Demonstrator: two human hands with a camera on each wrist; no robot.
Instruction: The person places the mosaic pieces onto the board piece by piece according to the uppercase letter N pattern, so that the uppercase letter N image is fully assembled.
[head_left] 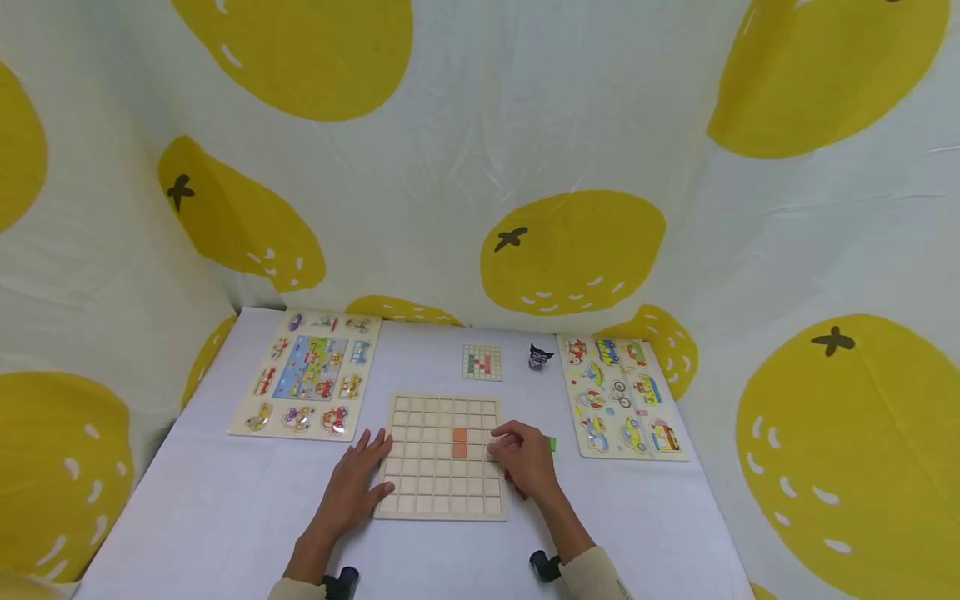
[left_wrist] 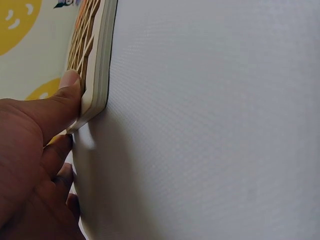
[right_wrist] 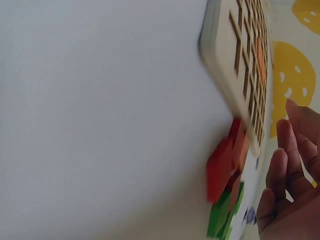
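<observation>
A wooden grid board (head_left: 420,505) lies flat on the table, with two orange square tiles (head_left: 460,442) in adjoining cells right of its middle. My left hand (head_left: 356,479) rests at the board's left edge, fingers spread; its thumb (left_wrist: 67,95) lies over the rim near the front corner. Over the right edge hovers my right hand (head_left: 525,460), its fingers (right_wrist: 295,165) loosely bent, with nothing visible between them. Beneath that hand, beside the board, lie several red tiles (right_wrist: 220,170) and green tiles (right_wrist: 218,215), mostly covered by the hand in the head view.
Behind the board lies a small pattern card (head_left: 482,363) with a red and green design. A small dark figure (head_left: 539,357) stands to its right. Picture puzzle boards flank the work: one at left (head_left: 251,421), one at right (head_left: 600,442). A fruit-print curtain (head_left: 450,208) surrounds the table.
</observation>
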